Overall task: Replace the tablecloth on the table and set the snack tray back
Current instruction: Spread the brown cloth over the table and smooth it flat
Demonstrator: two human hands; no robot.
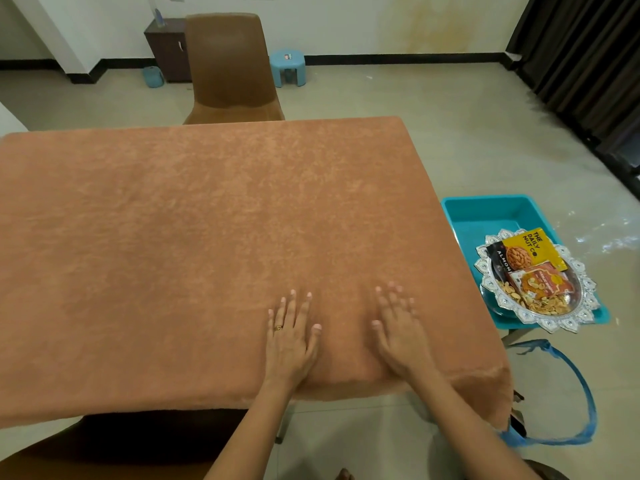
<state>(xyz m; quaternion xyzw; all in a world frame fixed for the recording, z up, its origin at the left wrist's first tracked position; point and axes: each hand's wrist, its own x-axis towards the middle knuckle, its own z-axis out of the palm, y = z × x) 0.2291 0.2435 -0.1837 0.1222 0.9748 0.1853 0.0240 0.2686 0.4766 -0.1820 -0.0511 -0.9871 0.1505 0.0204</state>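
The tablecloth (207, 220) is a terracotta orange, mottled with paler patches. The snack tray (585, 289) is silver with an ornate scalloped border. On it, one packet (530, 249) is yellow and black with black lettering, and another (540, 284) is orange-red. The tub (485, 216) beneath is teal. The chair (225, 64) is brown, the stool (287, 65) light blue, the cabinet (166, 46) dark brown. The floor (415, 98) is beige. A ring (278, 328) is gold.

A yellow packet (531, 247) on the snack tray (581, 317) reads "THE DAILY NUT CO", with "ALMON" legible on its black side strip; the orange packet's (540, 284) print is unreadable.
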